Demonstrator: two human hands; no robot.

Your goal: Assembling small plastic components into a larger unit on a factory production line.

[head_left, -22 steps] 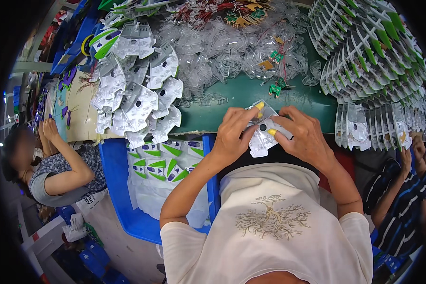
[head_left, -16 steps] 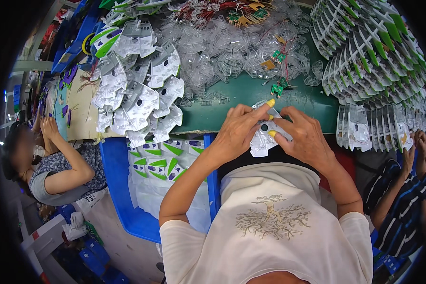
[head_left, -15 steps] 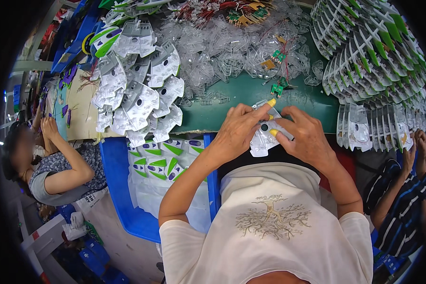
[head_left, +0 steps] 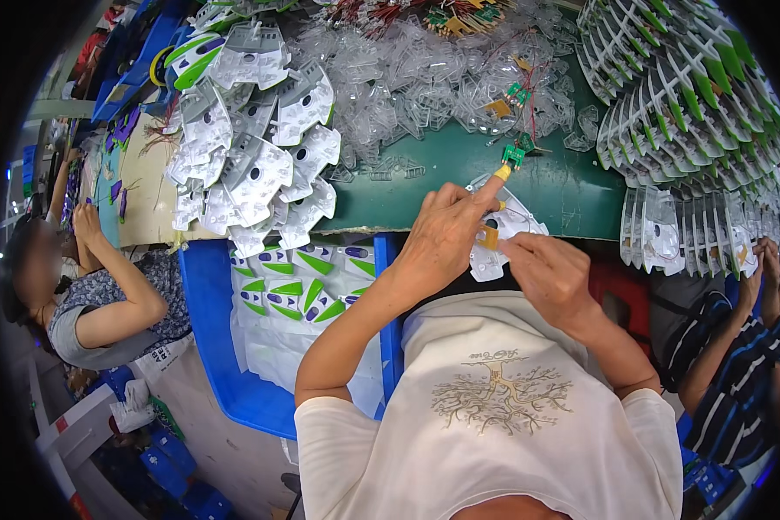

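My left hand [head_left: 446, 230] grips a white plastic shell [head_left: 485, 265] at the table's front edge. Yellow covers show on its index fingertip and another digit. My right hand [head_left: 550, 276] is closed over the shell's right side, its fingertips pinched at a small amber square [head_left: 488, 237] lying against the shell. The right fingertips are partly hidden by the hand itself. Just beyond my left index finger lies a green circuit board [head_left: 513, 156] with thin wires on the table.
White shells [head_left: 256, 173] are heaped at left, clear plastic parts [head_left: 399, 78] at the back. Stacked green-edged shells [head_left: 685, 113] rise on the right. A blue bin [head_left: 221, 347] holds green-and-white pieces below the table [head_left: 381, 208]. One person [head_left: 104, 303] sits left, another [head_left: 737, 364] right.
My right hand has moved down, from fingers spread over the shell to a closed pinch. The amber square has come into view on the shell, which has shifted slightly right.
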